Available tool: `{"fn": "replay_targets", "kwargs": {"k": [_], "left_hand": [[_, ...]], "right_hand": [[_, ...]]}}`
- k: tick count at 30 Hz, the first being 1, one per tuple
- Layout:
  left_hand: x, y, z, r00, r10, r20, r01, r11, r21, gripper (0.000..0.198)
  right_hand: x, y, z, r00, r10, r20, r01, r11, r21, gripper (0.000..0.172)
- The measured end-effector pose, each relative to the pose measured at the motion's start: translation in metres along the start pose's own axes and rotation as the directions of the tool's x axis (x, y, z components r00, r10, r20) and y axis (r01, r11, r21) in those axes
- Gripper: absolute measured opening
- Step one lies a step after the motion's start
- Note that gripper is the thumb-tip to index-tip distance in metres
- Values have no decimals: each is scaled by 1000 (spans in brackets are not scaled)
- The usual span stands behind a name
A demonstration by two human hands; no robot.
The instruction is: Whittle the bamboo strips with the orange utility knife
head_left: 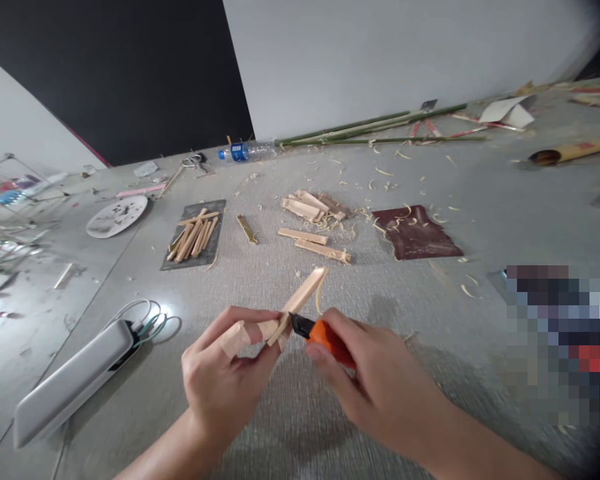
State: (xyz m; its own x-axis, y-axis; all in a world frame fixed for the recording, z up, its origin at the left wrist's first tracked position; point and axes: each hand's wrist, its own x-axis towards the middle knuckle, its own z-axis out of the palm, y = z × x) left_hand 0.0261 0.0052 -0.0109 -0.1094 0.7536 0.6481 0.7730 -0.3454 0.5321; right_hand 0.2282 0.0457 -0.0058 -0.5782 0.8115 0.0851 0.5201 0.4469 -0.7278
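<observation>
Gripped between the thumb and the fingers of the left hand (220, 377) is a pale wooden strip (307, 288), and the head view shows it above the middle of the grey table (265, 283), pointing away from the person and a little to the right. Around one finger of this hand there is a beige bandage (233, 339). Right hand (375, 380) is closed firmly on an orange cutter (334, 343), with the thumb along its side. Its dark blade (301, 325) meets the strip close to the left fingertips; as the fingers cover a part of this place, it seems that the edge touches the wood, but I cannot be fully sure. One thin curled shaving (319, 297) hangs beside the strip. Beyond the hands lie two loose strips (323, 251), one near the other, and behind them a pile of flat wooden pieces (303, 208) with shavings around it. To the left, narrow sticks (195, 239) rest on a dark sheet (216, 210); to the right, a dark red sheet (423, 240) carries several shavings. Nearer to the left side lies a long white device (75, 383) with cables at its end. Farther back, a plastic bottle (257, 151) lies on its side beside green poles (360, 130).
</observation>
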Motion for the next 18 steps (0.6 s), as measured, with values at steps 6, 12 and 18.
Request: {"fn": "replay_targets", "kwargs": {"k": [6,12,18], "left_hand": [[-2,0,-3,995,82,-59,-91,978,-186,25],[-3,-3,-3,999,25,-39,-30,990,-139,23],[-5,-9,0,998,-43,-37,38,991,-130,17]], "right_hand": [[-1,-3,-3,1000,-24,12,25,999,-30,31],[4,0,-5,999,52,17,-51,997,-59,39],[13,2,-5,992,124,-26,-126,985,-117,46]]}}
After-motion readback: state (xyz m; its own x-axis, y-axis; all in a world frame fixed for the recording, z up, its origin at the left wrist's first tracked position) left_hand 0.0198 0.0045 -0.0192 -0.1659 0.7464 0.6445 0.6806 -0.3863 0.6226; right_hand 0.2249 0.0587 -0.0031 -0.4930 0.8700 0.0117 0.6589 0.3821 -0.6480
